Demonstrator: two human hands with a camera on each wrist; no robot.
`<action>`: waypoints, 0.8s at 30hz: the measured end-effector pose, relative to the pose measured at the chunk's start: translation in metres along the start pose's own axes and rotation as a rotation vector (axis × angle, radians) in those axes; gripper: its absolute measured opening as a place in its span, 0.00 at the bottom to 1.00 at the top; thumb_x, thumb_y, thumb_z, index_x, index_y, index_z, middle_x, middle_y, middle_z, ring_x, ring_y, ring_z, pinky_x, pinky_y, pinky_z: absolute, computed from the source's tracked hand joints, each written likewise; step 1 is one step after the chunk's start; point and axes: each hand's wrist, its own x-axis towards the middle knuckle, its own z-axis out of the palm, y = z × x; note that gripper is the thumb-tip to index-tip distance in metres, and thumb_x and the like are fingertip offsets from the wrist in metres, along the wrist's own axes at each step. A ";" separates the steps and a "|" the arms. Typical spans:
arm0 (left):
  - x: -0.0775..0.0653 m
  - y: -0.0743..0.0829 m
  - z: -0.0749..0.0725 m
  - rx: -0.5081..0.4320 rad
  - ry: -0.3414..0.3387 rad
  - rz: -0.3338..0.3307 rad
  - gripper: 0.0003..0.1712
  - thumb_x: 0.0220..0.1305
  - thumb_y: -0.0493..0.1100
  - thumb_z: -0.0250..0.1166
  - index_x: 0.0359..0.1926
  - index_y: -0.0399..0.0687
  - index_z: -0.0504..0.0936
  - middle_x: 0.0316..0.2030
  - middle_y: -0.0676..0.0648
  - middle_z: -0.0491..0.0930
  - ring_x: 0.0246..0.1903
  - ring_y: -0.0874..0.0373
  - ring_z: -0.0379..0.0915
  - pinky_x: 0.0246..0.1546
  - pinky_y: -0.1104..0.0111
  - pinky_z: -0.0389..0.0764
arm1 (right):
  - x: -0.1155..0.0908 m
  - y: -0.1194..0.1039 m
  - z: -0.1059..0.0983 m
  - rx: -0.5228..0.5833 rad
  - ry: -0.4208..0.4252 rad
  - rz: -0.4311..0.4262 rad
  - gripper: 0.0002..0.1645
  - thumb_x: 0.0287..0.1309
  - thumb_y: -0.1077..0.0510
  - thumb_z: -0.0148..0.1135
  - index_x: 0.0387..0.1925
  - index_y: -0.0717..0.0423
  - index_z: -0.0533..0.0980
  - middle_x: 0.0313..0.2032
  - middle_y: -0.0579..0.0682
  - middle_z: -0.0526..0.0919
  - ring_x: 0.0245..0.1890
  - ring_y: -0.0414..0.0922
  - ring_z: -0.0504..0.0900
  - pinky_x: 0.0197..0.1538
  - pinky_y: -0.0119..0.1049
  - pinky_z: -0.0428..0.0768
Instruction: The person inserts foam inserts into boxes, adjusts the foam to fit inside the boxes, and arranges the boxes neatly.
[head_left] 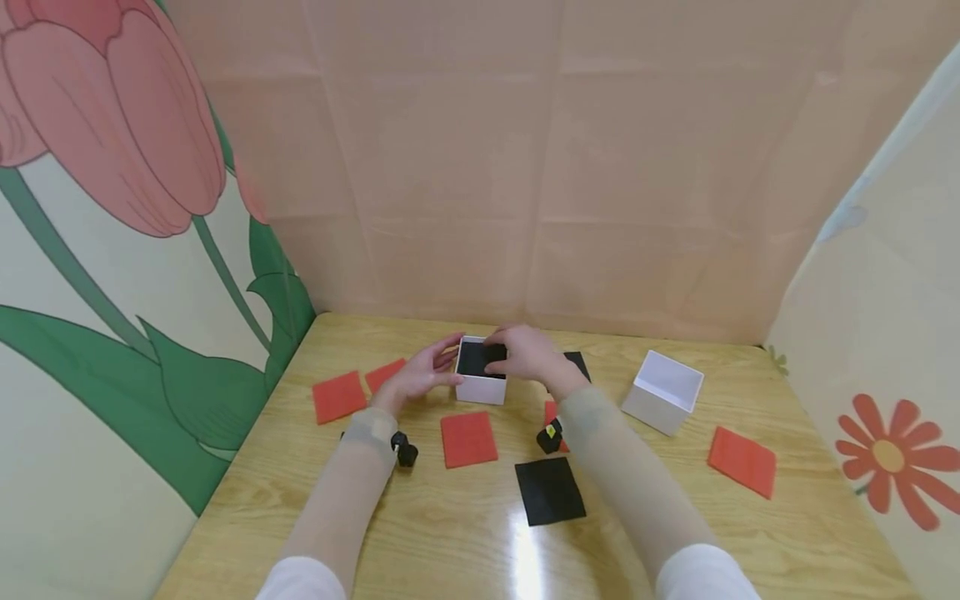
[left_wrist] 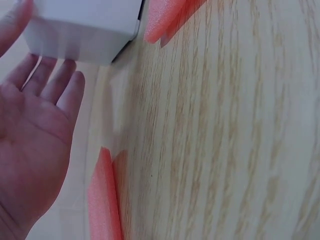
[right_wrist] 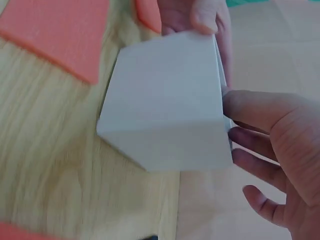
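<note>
A white open-topped box (head_left: 481, 390) stands near the table's far edge, with a black foam square (head_left: 474, 360) inside its mouth. My left hand (head_left: 422, 374) is at the box's left side, its fingers extended along the wall and thumb at the front corner. In the left wrist view, the fingers of that hand (left_wrist: 37, 135) lie right at the white wall. My right hand (head_left: 527, 357) reaches over the right rim, thumb and fingers spread apart over the black square. Seen from the right wrist, the fingertips of this hand (right_wrist: 285, 150) dip past the rim, where the box hides them.
A second white box (head_left: 663, 392) sits tilted toward me at the right. Red foam squares lie around: one in front (head_left: 468, 439), one at left (head_left: 339, 397), one at far right (head_left: 742, 461). One black square (head_left: 550, 491) lies nearer me, another (head_left: 577, 363) behind my right wrist.
</note>
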 end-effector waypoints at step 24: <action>0.002 0.000 0.005 0.002 0.016 -0.003 0.51 0.70 0.27 0.69 0.86 0.40 0.51 0.84 0.39 0.52 0.80 0.39 0.53 0.78 0.52 0.60 | 0.000 -0.001 0.001 -0.188 -0.069 -0.019 0.30 0.61 0.47 0.80 0.64 0.45 0.85 0.60 0.49 0.86 0.60 0.51 0.84 0.67 0.58 0.78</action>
